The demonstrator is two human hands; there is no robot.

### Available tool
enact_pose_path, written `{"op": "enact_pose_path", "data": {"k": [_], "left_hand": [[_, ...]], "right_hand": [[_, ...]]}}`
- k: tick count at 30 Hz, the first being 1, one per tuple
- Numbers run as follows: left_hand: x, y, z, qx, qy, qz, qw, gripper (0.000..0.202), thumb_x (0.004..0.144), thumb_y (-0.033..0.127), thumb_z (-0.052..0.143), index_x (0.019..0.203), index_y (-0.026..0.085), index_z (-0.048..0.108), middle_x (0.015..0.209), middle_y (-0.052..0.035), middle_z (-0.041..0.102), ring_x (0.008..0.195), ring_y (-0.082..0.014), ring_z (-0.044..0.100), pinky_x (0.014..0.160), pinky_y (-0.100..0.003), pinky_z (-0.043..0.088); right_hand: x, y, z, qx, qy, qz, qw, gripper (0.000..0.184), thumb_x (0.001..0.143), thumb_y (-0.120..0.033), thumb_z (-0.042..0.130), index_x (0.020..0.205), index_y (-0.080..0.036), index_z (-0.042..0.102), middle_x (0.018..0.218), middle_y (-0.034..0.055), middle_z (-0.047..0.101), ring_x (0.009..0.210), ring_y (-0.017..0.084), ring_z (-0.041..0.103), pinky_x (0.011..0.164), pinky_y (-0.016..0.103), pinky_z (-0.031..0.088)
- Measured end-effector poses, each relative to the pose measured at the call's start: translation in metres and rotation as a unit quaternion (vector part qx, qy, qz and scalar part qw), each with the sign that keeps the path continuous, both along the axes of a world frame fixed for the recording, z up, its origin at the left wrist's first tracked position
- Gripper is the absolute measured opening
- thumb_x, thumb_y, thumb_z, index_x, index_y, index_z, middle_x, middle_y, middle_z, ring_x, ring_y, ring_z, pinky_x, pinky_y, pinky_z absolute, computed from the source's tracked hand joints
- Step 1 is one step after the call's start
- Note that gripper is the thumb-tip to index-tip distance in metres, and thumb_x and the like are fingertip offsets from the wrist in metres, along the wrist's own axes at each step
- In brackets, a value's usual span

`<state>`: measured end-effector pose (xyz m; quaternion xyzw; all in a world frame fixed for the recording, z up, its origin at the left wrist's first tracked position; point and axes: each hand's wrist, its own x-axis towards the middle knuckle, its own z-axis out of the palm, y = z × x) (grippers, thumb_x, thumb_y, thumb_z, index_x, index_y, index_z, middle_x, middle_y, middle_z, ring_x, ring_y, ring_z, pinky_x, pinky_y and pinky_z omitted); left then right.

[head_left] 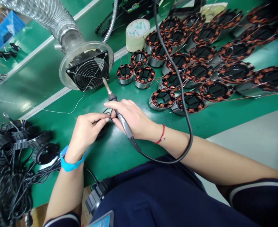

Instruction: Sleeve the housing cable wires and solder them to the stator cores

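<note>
We cannot identify the black part mostly hidden by the left hand, and the bottom edge crops the ID badge.

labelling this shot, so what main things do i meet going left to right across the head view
Tangle of black cables → blue wristband → left hand → right hand holding the soldering iron → red bracelet → far-right copper-wound stator.

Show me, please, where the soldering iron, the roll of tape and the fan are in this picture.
Soldering iron (124, 124): head view, on its grey handle.
Roll of tape (136, 40): head view, on its pale outer side.
Fan (90, 72): head view, on its round wire grille.
</note>
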<state>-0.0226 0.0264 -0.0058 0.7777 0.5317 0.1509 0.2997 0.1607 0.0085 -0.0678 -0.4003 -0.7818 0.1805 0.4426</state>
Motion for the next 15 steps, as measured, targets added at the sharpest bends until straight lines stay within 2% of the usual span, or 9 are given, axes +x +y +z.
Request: {"op": "enact_pose_path", "data": {"k": [2, 5, 9, 12, 15], "left_hand": [[-0.0013, -0.0007, 0.0018, 0.032, 0.017, -0.017, 0.999, 0.021, 0.088, 0.031, 0.059, 0.096, 0.024, 0.076, 0.080, -0.0019, 0.069, 0.072, -0.0162, 0.059, 0.067, -0.026, 0.043], [-0.0040, -0.0002, 0.0029, 0.082, 0.036, -0.021, 0.996, 0.017, 0.087, 0.028, 0.059, 0.091, 0.021, 0.074, 0.073, -0.0013, 0.061, 0.066, -0.0146, 0.053, 0.063, -0.025, 0.041], [-0.0013, -0.0009, 0.0003, 0.060, 0.028, -0.001, 0.998, 0.018, 0.086, 0.031, 0.059, 0.086, 0.022, 0.074, 0.079, -0.0020, 0.067, 0.070, -0.0162, 0.058, 0.066, -0.026, 0.043], [0.0015, -0.0029, -0.0018, 0.038, 0.016, 0.004, 0.999, 0.019, 0.087, 0.033, 0.059, 0.089, 0.023, 0.075, 0.086, -0.0026, 0.072, 0.078, -0.0183, 0.062, 0.072, -0.027, 0.046], [-0.0012, -0.0032, -0.0012, 0.050, -0.003, 0.005, 0.999, 0.021, 0.086, 0.032, 0.060, 0.100, 0.022, 0.072, 0.080, -0.0013, 0.068, 0.070, -0.0152, 0.058, 0.066, -0.025, 0.044]], "right_hand": [[0.0011, 0.0008, 0.0006, -0.006, -0.001, 0.005, 1.000, 0.042, 0.088, -0.015, 0.045, 0.130, -0.016, 0.044, 0.106, 0.0089, 0.068, 0.087, 0.023, 0.055, 0.079, 0.039, 0.044], [0.0030, 0.0024, 0.0012, -0.016, -0.009, 0.011, 1.000, 0.044, 0.087, -0.017, 0.046, 0.130, -0.016, 0.044, 0.101, 0.0082, 0.067, 0.087, 0.023, 0.055, 0.081, 0.040, 0.044], [0.0041, 0.0024, 0.0025, -0.025, -0.008, 0.014, 1.000, 0.046, 0.085, -0.016, 0.047, 0.131, -0.016, 0.044, 0.098, 0.0075, 0.067, 0.088, 0.024, 0.055, 0.081, 0.041, 0.044], [0.0035, 0.0010, 0.0040, -0.034, 0.017, 0.007, 0.999, 0.053, 0.081, -0.014, 0.051, 0.133, -0.017, 0.042, 0.107, 0.0085, 0.066, 0.096, 0.025, 0.055, 0.088, 0.043, 0.044], [0.0020, 0.0016, 0.0033, -0.043, 0.034, 0.004, 0.998, 0.059, 0.078, -0.014, 0.056, 0.135, -0.016, 0.039, 0.126, 0.0124, 0.060, 0.113, 0.027, 0.051, 0.096, 0.046, 0.041]]}}
